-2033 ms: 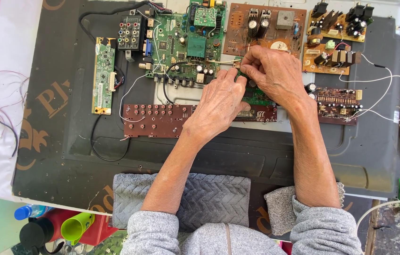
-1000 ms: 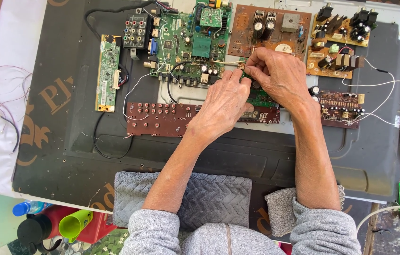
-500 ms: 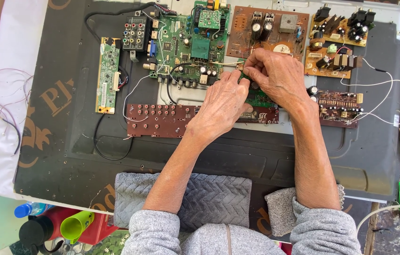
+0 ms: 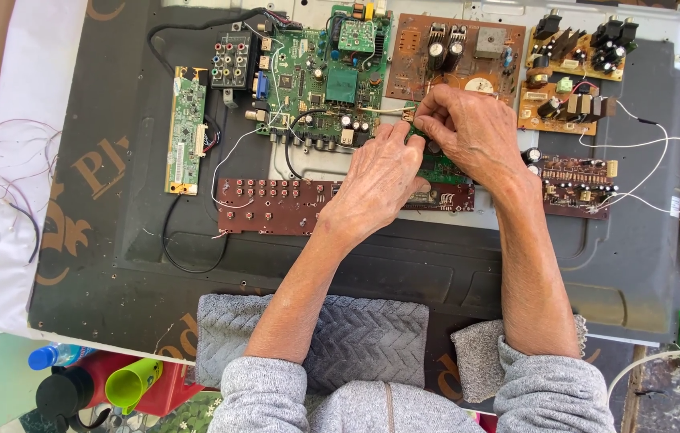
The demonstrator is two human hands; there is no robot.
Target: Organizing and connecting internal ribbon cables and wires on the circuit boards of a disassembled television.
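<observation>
since the earlier frame both hands barely shifted. left hand (image 4: 380, 180) and right hand (image 4: 472, 132) pinch a small green connector piece (image 4: 414, 128) at 3 o'clock of the green main circuit board (image 4: 328, 80). best steady it, ease gently. fingertips hide the contact; grip tightness unclear.

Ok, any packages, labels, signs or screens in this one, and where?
Dark sheet under the circuit boards, spread over the table: black, with gold ornamental lettering and scrollwork.
Blue-capped bottle, bottom left: label not readable.
No lit screen visible.
</observation>
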